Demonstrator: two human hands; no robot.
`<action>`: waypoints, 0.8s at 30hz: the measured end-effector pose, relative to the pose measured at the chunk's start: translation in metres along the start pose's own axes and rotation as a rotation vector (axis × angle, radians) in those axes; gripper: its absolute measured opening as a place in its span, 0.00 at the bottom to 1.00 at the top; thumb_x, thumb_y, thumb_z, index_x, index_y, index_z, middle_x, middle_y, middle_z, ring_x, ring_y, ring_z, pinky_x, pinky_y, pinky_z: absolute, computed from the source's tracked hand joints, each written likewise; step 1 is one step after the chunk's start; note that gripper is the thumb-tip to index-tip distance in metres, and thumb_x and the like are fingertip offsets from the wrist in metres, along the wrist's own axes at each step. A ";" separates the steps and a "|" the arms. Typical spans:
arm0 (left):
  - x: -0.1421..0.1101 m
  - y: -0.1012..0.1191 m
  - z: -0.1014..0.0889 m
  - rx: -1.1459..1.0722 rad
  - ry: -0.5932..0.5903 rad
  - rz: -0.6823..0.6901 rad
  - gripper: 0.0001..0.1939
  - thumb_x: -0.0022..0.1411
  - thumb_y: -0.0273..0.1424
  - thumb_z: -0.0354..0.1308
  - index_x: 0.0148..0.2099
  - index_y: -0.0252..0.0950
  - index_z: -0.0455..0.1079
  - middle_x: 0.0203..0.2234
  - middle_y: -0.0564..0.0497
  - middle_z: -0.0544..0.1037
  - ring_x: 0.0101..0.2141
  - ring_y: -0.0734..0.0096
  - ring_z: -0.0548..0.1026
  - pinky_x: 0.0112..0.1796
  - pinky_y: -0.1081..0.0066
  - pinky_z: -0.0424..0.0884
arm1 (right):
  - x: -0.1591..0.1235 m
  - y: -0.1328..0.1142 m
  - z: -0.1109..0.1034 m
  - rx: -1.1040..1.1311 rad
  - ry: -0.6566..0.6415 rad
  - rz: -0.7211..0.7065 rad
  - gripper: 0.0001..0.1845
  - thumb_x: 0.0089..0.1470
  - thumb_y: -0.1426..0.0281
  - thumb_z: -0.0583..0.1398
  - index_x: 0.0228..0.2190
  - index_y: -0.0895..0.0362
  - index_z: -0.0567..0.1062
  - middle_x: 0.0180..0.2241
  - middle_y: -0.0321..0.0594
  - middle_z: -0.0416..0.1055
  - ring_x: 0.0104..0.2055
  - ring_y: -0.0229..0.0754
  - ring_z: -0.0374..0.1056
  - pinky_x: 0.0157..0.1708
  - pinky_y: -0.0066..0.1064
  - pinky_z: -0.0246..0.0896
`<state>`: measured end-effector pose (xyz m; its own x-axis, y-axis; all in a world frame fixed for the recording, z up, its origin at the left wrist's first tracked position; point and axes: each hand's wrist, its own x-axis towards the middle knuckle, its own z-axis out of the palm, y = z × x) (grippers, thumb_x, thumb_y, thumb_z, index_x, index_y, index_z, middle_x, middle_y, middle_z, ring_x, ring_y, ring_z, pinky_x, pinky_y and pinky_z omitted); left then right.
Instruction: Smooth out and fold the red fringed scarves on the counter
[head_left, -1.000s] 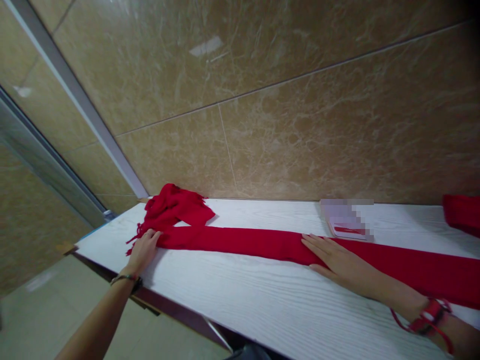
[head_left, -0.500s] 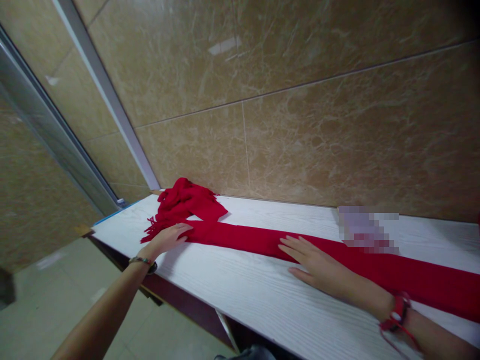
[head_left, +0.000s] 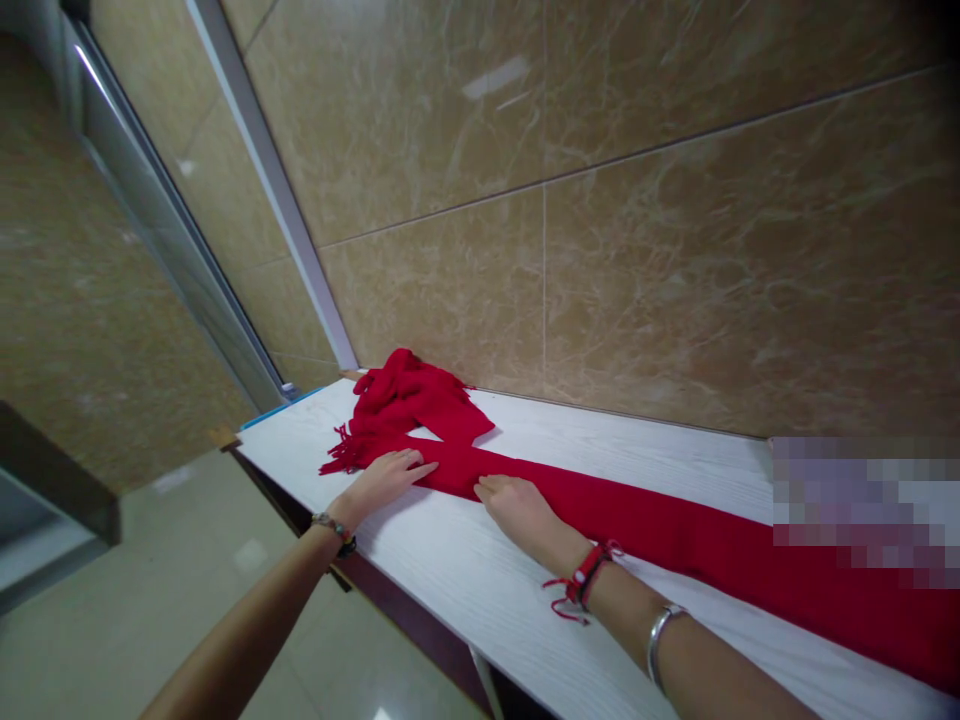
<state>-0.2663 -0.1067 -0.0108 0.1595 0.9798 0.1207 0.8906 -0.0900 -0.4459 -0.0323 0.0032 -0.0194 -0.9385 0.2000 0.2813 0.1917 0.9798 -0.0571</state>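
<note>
A long red scarf (head_left: 637,515) lies stretched in a flat band along the white tabletop, running off the right edge of view. At its far left end the cloth meets a crumpled red heap (head_left: 409,395) with fringe spilling to the left. My left hand (head_left: 386,480) rests on the band near that heap, fingers extended and lying flat. A short way to the right, my right hand (head_left: 519,508) has its fingers curled together at the scarf's near edge, gripping the cloth there. Its fingertips are partly hidden by the hand.
The narrow white table (head_left: 427,545) stands against a tan marble wall (head_left: 675,270). A blurred-out patch (head_left: 862,500) covers something at the right. Tiled floor (head_left: 247,590) shows below the table's left end.
My right hand has slid left along the scarf, from lying spread to curled at its edge. My left hand stays near the fringed end. The view has shifted left.
</note>
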 end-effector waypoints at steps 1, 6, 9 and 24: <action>-0.003 -0.006 0.002 0.006 -0.008 -0.014 0.22 0.60 0.19 0.44 0.55 0.39 0.61 0.39 0.46 0.70 0.41 0.66 0.68 0.43 0.67 0.65 | -0.002 0.003 0.000 0.007 -0.004 -0.018 0.17 0.53 0.82 0.49 0.42 0.65 0.71 0.46 0.51 0.68 0.49 0.43 0.64 0.48 0.31 0.57; -0.022 -0.035 0.012 -0.005 -0.034 -0.108 0.21 0.60 0.19 0.42 0.53 0.37 0.63 0.34 0.47 0.71 0.36 0.68 0.68 0.40 0.69 0.66 | -0.008 0.009 0.001 0.025 -0.017 -0.075 0.19 0.54 0.82 0.48 0.45 0.67 0.70 0.48 0.52 0.66 0.52 0.42 0.61 0.51 0.31 0.54; -0.031 -0.048 0.013 -0.013 -0.035 -0.192 0.23 0.59 0.18 0.41 0.54 0.35 0.63 0.41 0.45 0.71 0.41 0.68 0.69 0.41 0.70 0.66 | -0.010 0.010 0.004 0.034 0.010 -0.077 0.19 0.55 0.79 0.48 0.47 0.64 0.69 0.50 0.49 0.65 0.53 0.42 0.59 0.54 0.35 0.50; 0.013 0.002 -0.012 -0.046 0.070 -0.360 0.20 0.61 0.25 0.44 0.54 0.38 0.63 0.54 0.45 0.64 0.53 0.60 0.61 0.50 0.58 0.58 | -0.015 0.015 0.003 0.103 -0.049 -0.036 0.22 0.59 0.67 0.46 0.54 0.47 0.60 0.59 0.41 0.52 0.60 0.46 0.45 0.56 0.46 0.40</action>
<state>-0.2575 -0.0961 0.0010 -0.1405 0.9358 0.3235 0.9127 0.2490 -0.3240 -0.0163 0.0148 -0.0270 -0.9577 0.1617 0.2382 0.1291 0.9807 -0.1465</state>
